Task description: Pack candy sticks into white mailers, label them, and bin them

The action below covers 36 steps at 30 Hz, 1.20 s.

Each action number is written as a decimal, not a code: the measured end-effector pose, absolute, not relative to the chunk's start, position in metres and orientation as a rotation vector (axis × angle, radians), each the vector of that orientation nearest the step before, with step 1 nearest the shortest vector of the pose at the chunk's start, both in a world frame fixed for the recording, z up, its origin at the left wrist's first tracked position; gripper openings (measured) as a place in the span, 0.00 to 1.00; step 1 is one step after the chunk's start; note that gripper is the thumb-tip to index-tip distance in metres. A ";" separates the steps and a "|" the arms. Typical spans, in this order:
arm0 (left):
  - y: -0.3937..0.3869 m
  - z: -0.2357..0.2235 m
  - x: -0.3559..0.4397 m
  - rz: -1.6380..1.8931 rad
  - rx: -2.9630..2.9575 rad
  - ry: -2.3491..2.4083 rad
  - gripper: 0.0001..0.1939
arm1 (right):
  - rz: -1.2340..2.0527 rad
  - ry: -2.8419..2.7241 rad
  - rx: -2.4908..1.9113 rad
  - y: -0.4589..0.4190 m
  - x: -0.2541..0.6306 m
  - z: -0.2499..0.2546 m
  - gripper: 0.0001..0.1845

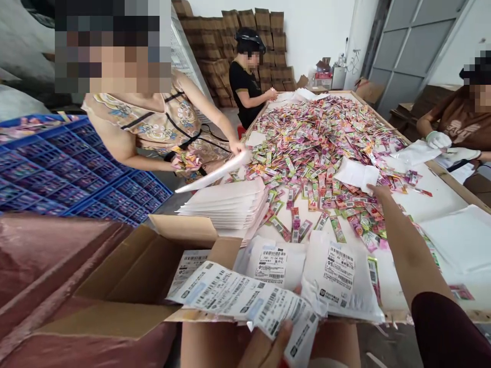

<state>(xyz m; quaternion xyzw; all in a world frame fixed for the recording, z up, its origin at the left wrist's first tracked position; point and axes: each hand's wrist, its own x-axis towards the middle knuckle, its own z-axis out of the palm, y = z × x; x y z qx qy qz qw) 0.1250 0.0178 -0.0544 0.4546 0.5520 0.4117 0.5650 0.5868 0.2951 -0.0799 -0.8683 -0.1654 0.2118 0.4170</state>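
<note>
While left hand (266, 347) holds labels (230, 296) by table edge (399, 316), right hand (378, 192) touching packet (355, 174)

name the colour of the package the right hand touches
The package is white, clearest in the head view.

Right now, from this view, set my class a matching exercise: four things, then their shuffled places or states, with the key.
1. long strip of printed white paper labels
2. small white rectangular packet
3. stack of flat white envelopes
4. brown cardboard box

A. flaps spread open
B. piled just beyond the box
C. held in the left hand
D. at the fingertips of the right hand

Pairs: 1-C, 2-D, 3-B, 4-A
</note>
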 end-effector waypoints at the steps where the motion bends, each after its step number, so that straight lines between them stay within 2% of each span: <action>1: 0.019 -0.055 0.128 0.938 1.108 1.296 0.19 | 0.528 -0.431 -2.129 0.293 0.583 -0.075 0.20; 3: 0.021 -0.053 0.131 0.855 1.149 1.251 0.18 | 0.494 -0.476 -2.028 0.289 0.573 -0.058 0.09; 5: 0.023 -0.048 0.130 0.751 1.186 1.153 0.18 | 0.434 -0.535 -1.924 0.282 0.561 -0.031 0.04; 8: 0.025 -0.043 0.125 0.719 1.218 1.051 0.19 | 0.358 -0.649 -1.751 0.269 0.544 0.026 0.08; 12: 0.025 -0.040 0.105 0.998 1.032 1.143 0.18 | 0.353 -1.277 -1.439 0.240 0.509 0.120 0.05; 16: 0.022 -0.028 0.073 1.251 0.825 1.268 0.24 | 0.414 -2.039 -1.332 0.219 0.436 0.180 0.18; 18: 0.018 -0.021 0.060 1.356 0.801 1.299 0.24 | 0.578 -2.394 -1.262 0.218 0.383 0.179 0.17; 20: 0.011 -0.016 0.052 1.434 0.784 1.317 0.24 | 0.817 -2.728 -1.163 0.222 0.325 0.154 0.14; 21: 0.008 -0.015 0.049 1.455 0.775 1.320 0.24 | 0.884 -2.861 -1.131 0.224 0.297 0.135 0.16; 25: -0.002 -0.018 0.038 1.478 0.742 1.244 0.26 | 0.909 -3.188 -1.221 0.225 0.219 0.058 0.20; 28: -0.005 -0.023 0.029 1.503 0.733 1.205 0.25 | 0.888 -3.134 -1.247 0.218 0.209 0.029 0.22; 32: -0.002 -0.028 0.023 1.487 0.749 1.119 0.22 | 0.654 -2.677 -1.248 0.189 0.222 0.034 0.19; 36: 0.002 -0.029 0.026 1.377 0.880 1.057 0.17 | 1.075 -2.348 -0.793 0.129 0.218 0.049 0.24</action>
